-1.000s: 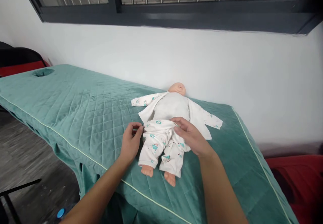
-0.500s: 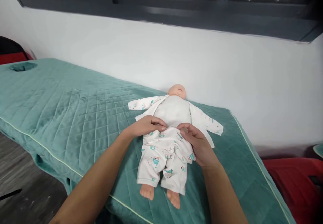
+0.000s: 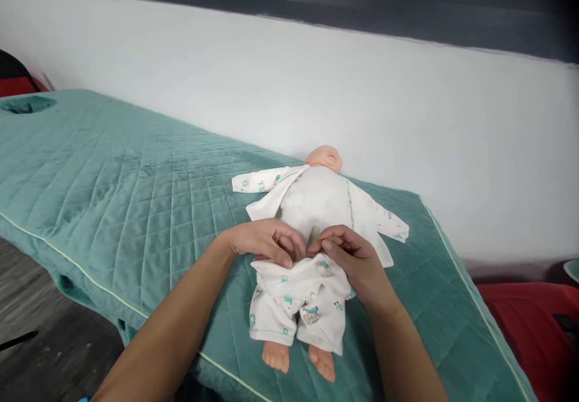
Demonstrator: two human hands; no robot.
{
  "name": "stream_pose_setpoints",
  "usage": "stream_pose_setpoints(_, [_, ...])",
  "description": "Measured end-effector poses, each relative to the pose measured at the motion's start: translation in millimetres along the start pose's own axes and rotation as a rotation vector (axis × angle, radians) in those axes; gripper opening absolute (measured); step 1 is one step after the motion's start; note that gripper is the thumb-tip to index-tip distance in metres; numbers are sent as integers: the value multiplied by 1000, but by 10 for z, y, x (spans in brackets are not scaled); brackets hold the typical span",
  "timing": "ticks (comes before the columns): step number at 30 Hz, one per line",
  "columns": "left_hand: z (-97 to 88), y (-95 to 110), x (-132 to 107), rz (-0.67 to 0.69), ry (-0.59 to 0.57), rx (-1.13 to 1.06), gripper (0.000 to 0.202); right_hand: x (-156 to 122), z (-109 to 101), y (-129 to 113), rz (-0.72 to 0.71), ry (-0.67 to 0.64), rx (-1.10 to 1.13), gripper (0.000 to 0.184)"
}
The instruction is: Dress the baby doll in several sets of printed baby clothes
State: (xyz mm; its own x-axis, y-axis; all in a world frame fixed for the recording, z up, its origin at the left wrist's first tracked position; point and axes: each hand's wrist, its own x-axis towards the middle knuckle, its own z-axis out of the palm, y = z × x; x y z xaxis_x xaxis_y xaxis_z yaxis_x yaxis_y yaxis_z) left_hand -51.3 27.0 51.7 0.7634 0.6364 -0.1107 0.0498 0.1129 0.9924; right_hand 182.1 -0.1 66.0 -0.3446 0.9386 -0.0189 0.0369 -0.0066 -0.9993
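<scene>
A baby doll (image 3: 316,200) lies on its back with its head toward the wall. Its white printed jacket (image 3: 382,218) hangs open over a white cloth torso, sleeves spread to both sides. The printed baby pants (image 3: 289,290) cover its legs, and two bare feet (image 3: 277,357) stick out of the cuffs. My left hand (image 3: 269,242) pinches the waistband on the left side, fingers curled inside it. On the right part of the waistband, my right hand (image 3: 350,260) grips the cloth between thumb and fingers.
The doll rests on a long bed with a green quilted cover (image 3: 149,191), which has a face hole (image 3: 28,105) at the far left. A white wall (image 3: 271,82) runs behind it. Red seating (image 3: 520,323) stands at the right.
Both hands have drawn the pants' waistband down toward the feet, baring more of the doll's lower torso. The view has tipped downward a little.
</scene>
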Motion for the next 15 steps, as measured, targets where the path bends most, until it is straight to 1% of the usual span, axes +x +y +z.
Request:
stream_pose_setpoints(2, [-4, 1, -6, -30, -57, 43, 40, 5, -7, 13, -17, -19, -7, 18])
stream_pose_setpoints(3, [-4, -3, -4, -27, -54, 53, 39, 7, -9, 20, -24, -24, -19, 18])
stream_pose_setpoints(6, [5, -21, -1, 32, 29, -5, 40, 4, -3, 39, -38, -44, -114, 15])
stream_pose_setpoints(9, [21, -38, -8, 81, 95, -123, 42, -14, 23, 37, -23, -150, -230, 12])
stream_pose_setpoints(11, [27, -47, -14, 92, 103, -162, 40, -25, 42, 21, -8, -209, -263, 10])
stream_pose_setpoints(15, [23, -64, -17, 95, 98, -167, 38, -26, 77, -17, 12, -213, -350, 12])
